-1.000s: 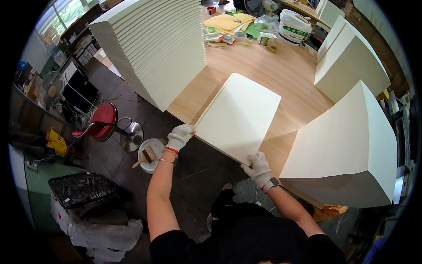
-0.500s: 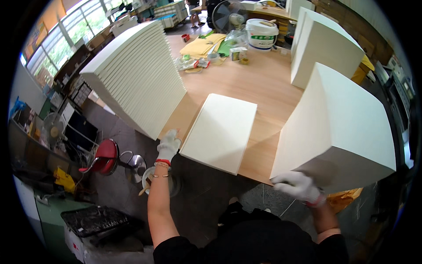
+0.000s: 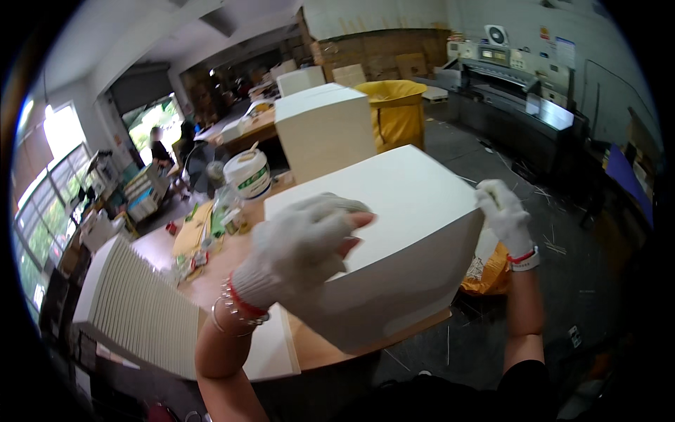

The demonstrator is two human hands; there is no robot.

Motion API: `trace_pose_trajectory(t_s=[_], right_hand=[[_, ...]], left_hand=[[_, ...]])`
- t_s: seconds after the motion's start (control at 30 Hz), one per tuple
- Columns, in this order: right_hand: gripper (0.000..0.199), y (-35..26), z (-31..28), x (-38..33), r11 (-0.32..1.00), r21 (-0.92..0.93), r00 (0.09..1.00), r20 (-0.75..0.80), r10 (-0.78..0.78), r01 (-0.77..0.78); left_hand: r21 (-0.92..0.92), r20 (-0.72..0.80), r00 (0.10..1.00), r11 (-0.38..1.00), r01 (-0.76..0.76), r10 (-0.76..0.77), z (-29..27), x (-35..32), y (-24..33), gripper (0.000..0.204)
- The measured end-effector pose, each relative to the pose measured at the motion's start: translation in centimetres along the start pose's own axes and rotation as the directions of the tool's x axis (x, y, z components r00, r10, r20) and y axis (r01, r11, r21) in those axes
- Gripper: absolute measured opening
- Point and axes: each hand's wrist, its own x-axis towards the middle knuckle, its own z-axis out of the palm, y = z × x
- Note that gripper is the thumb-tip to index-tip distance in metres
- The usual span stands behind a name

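The tabletop (image 3: 320, 344) is partly hidden beneath the tall white stack (image 3: 394, 204). Left of that stack sits the ridged stack (image 3: 140, 316); between them lies the flat white pile (image 3: 271, 352), partly covered by the left forearm (image 3: 228, 359). The left hand (image 3: 299, 243), earlier beside the pile, now blocks the tall stack's front-left, fingers parted, contact unclear. The right hand (image 3: 503, 211) has risen to that stack's right corner; whether its bent fingers grip, I cannot tell.

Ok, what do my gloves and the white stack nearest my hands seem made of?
Gloves: probably matte knitted cotton or a blend, judging by the ribbed cuffs. Stack: likely matte paper or card; its pale, smooth faces show no shine.
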Motion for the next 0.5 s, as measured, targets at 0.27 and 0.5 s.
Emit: trace_pose_trajectory(t_s=[0.27, 0.5], right_hand=[[0.039, 0.7, 0.0, 2.7, 0.969, -0.114, 0.976, 0.013, -0.219, 0.219], [0.029, -2.5, 2.4, 5.1, 0.857, 0.038, 0.854, -0.119, -0.506, 0.513]], left_hand=[[0.012, 0.497, 0.834, 0.963, 0.268, -0.239, 8.6, 10.0, 0.8, 0.019], [-0.157, 0.243, 0.969, 0.983, 0.092, -0.052, 12.0, 9.3, -0.9, 0.006]])
